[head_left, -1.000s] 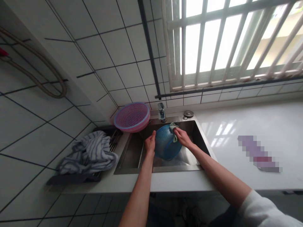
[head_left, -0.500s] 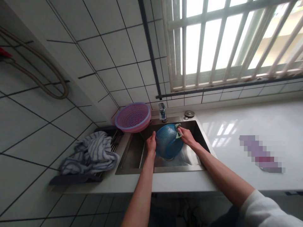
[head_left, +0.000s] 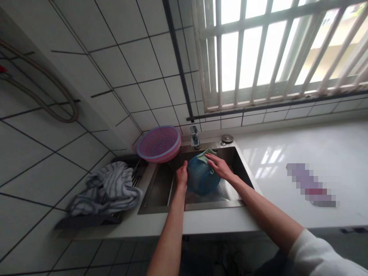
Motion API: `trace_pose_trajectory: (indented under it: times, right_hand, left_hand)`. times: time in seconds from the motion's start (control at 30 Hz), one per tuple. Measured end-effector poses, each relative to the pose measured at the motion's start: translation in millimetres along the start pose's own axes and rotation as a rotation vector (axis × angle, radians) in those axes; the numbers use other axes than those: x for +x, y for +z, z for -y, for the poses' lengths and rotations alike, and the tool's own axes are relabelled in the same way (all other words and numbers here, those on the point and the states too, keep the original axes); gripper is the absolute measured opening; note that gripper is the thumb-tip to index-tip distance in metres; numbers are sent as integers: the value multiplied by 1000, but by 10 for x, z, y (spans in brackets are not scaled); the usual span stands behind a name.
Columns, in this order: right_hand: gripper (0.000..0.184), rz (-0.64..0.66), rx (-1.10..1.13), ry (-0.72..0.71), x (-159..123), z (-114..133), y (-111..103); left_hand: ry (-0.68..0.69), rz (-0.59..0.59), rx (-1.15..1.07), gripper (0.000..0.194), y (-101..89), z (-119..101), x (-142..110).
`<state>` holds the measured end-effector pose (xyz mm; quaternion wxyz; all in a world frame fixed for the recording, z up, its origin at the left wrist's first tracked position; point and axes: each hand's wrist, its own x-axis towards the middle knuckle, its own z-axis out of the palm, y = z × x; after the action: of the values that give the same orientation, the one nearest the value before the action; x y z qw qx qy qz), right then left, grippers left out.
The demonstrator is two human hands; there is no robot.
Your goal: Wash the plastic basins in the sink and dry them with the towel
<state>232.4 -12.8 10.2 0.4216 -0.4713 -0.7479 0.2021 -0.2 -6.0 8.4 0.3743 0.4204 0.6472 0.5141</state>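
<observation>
A blue plastic colander (head_left: 201, 178) is tilted over the sink, its ribbed side facing up. My left hand (head_left: 181, 175) is closed on its left edge, thumb up. My right hand (head_left: 220, 166) holds a light green cloth (head_left: 205, 155) against the upper right of the colander, fingers stretched across it. Part of the cloth bunches beyond the fingertips and a bit shows below the hand. The stainless steel sink (head_left: 161, 195) lies under both hands.
A chrome faucet (head_left: 194, 137) stands behind the sink, with a metal drain strainer (head_left: 227, 138) to its right. A pink and blue basket (head_left: 159, 143) rests at the back left. A striped towel (head_left: 107, 188) lies on a dark rack. White countertop (head_left: 267, 184) extends right, carrying a blurred item (head_left: 312, 184).
My right hand has moved slightly left over the colander, its fingers now stretched out and the cloth spread along the upper edge. The colander has turned a little. My left hand keeps its hold.
</observation>
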Motion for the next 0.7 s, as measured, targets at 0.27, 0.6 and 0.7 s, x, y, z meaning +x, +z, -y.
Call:
trace_pose_trajectory:
  times: [0.27, 0.6, 0.7]
  right_hand:
    - [32, 258, -163, -468, -162, 438, 246]
    - [34, 49, -152, -225, -106, 235, 89]
    - [25, 203, -225, -481, -170, 504, 233]
  left_hand:
    - [17, 92, -134, 81, 43, -20, -25]
    - [-7, 137, -167, 67, 71, -67, -88]
    - [4, 95, -132, 64, 95, -75, -57]
